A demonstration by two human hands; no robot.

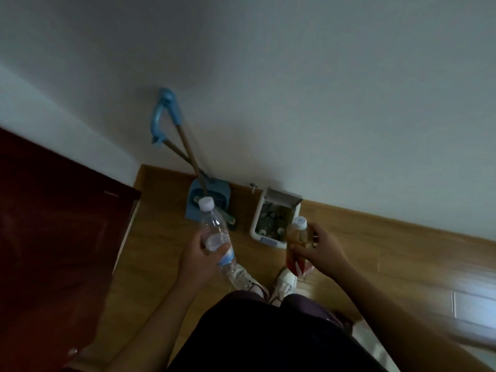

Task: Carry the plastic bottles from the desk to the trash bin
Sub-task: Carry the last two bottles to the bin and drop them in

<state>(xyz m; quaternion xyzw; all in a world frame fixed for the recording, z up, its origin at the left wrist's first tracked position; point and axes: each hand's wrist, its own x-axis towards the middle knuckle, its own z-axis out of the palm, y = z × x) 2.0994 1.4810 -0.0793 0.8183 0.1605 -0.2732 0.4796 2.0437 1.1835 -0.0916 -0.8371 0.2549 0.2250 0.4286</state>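
Stage: transport leg close to its end, as judged from the person standing just short of the bin [258, 214].
Left hand [197, 255]: fingers and thumb wrapped round the lower middle of the clear bottle [214, 229].
Clear bottle: tilted, white cap toward the wall, base toward the person; looks empty or nearly so; held above the floor [375, 237], in front of the dustpan [193, 208].
Right hand [320, 248]: thumb and fingers curled round the middle of the amber bottle [297, 241].
Amber bottle: held near upright, white cap up, red label at the lower end; in this view it overlaps the near right corner of the bin.
Bin: white, on the floor against the wall, lid raised at the back; several bottles lie inside.
Done: both bottles are off the desk and brought to the bin. The bottles inside suggest that some have been dropped in already.
Left: release both bottles into the opening. The right one needs only a short move forward. The left one must cross to the right, clear of the dustpan and broom [188, 149].
Desk: not in view; whether more bottles wait there cannot be told.
Surroundings: dark red door [53, 210] at the left; white shoes [284, 283] below the hands.
Risk: a bottle striking the rim or the raised lid could bounce onto the floor.
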